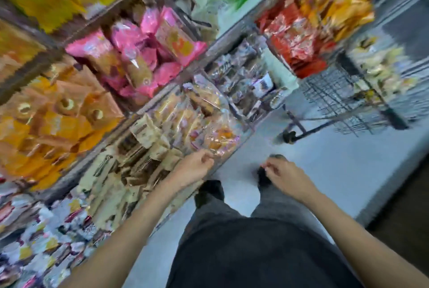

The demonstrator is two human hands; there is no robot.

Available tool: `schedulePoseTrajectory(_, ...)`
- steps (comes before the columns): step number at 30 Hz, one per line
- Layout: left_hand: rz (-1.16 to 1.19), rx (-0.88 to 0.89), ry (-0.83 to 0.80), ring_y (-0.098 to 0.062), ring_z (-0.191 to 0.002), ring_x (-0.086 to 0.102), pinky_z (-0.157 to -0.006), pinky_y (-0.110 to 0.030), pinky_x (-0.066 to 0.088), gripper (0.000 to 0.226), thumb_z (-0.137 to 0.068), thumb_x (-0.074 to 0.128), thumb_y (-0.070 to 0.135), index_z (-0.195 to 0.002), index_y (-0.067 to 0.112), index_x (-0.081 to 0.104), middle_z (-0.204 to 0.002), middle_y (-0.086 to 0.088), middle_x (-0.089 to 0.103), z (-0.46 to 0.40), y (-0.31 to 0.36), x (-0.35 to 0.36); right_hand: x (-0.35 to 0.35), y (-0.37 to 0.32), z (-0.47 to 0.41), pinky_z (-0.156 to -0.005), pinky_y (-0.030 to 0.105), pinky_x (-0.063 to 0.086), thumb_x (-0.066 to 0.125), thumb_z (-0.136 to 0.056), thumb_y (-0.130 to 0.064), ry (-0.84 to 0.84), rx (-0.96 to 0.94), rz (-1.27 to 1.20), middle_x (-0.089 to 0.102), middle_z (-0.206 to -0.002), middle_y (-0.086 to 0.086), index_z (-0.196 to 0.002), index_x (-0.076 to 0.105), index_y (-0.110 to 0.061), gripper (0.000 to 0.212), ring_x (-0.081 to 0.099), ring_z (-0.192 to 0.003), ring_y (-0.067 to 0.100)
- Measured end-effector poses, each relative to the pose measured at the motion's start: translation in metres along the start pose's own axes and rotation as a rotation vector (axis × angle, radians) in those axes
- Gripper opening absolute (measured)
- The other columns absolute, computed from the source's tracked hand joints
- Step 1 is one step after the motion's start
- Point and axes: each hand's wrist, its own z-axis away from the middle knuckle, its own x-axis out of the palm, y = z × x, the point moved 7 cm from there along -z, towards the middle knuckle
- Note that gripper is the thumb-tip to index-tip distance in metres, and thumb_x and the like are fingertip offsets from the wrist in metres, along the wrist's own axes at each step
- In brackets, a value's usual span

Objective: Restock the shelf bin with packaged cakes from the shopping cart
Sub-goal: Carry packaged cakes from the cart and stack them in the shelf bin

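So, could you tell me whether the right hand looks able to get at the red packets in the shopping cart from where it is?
Probably not without a step: the right hand hangs low and empty, well short of the shopping cart, though bare floor leaves the way free.

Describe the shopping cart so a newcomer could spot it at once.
Look past the long shelf of snack bins on the left, to the far right of the aisle. The shopping cart stands there: dark wire mesh on wheels, heaped with red and orange packets, unlike the fixed shelf bins.
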Motion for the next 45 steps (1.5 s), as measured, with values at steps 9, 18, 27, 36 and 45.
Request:
schedulePoseTrajectory(9,-0.158,0.069,0.118,-0.013,-0.087,0.056,-0.068,-0.024,0.041,0.011,-0.095,0.047,0.020,-0.100,0.023,0.056,-0.092,0.006,0.059,-0.086,0.176,0.055,-0.063,0.191,0.031,-0.072,0.027,0.038,0.045,-0.094,-0.018,-0.042,0.239,-0.151,0.064,-0.098,0.001,-0.099,0.064,-0.015,0.020,0.058,-0.090,0.020)
schedulePoseTrajectory(18,-0.248,0.183,-0.075,-0.009,-0.091,0.056,-0.079,-0.024,0.043,0.022,-0.098,0.044,0.023,-0.116,0.017,0.055,-0.103,0.004,0.061,-0.140,0.333,0.200,-0.208,0.322,0.013,-0.083,0.032,0.046,0.043,-0.096,-0.015,0.159,0.300,-0.346,0.068,-0.103,0.008,-0.110,0.062,-0.011,0.024,0.060,-0.098,0.028)
schedulePoseTrajectory(27,-0.331,0.294,-0.112,-0.005,-0.088,0.054,-0.068,-0.003,0.038,0.019,-0.098,0.046,0.021,-0.111,0.016,0.058,-0.095,0.009,0.058,-0.251,0.445,0.201,-0.278,0.369,-0.042,-0.073,0.031,0.047,0.042,-0.097,-0.018,0.252,0.323,-0.539,0.068,-0.092,0.004,-0.106,0.060,-0.017,0.021,0.060,-0.082,0.019)
schedulePoseTrajectory(36,-0.748,0.168,-0.393,-0.022,-0.108,0.055,-0.092,-0.032,0.042,0.028,-0.098,0.041,0.020,-0.121,0.010,0.053,-0.117,-0.005,0.057,-0.462,0.507,0.238,-0.304,0.433,-0.116,-0.068,0.029,0.046,0.042,-0.096,-0.020,0.274,0.582,-0.753,0.066,-0.091,-0.004,-0.104,0.058,-0.024,0.018,0.060,-0.078,0.013)
schedulePoseTrajectory(45,-0.811,0.149,-0.507,-0.020,-0.090,0.055,-0.080,-0.034,0.045,0.015,-0.096,0.044,0.022,-0.110,0.017,0.048,-0.097,0.000,0.053,-0.611,0.504,0.344,-0.274,0.484,-0.179,-0.074,0.029,0.046,0.041,-0.097,-0.021,0.267,0.714,-1.003,0.064,-0.084,-0.007,-0.085,0.051,-0.037,0.022,0.061,-0.080,0.016)
